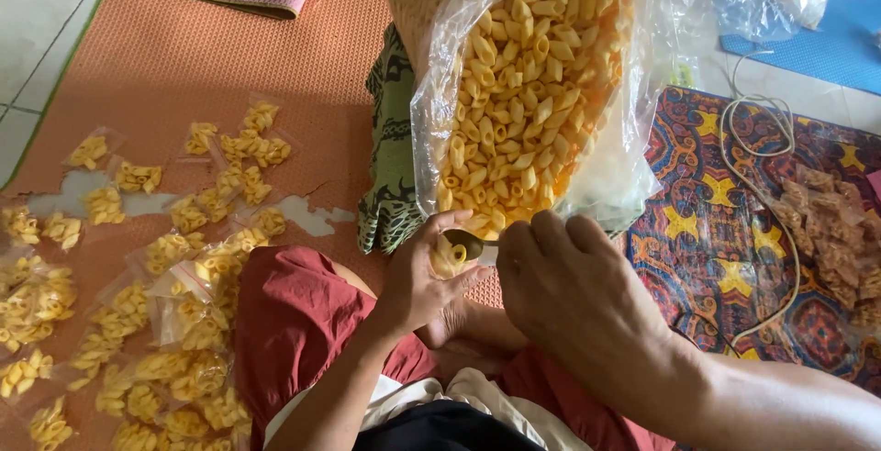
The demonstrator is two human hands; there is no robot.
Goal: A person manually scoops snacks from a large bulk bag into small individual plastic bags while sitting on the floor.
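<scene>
A big clear plastic bag full of yellow shell-shaped snacks lies open in front of me. My right hand grips a metal spoon whose bowl carries a few snacks. My left hand holds a small clear pouch with its mouth right under the spoon. Both hands meet just below the big bag's opening, above my lap in dark red cloth.
Several small filled snack pouches lie scattered on the orange mat to my left. A patterned mat on the right carries a white cord and a bag of brown snacks. A green patterned cloth sits beside the big bag.
</scene>
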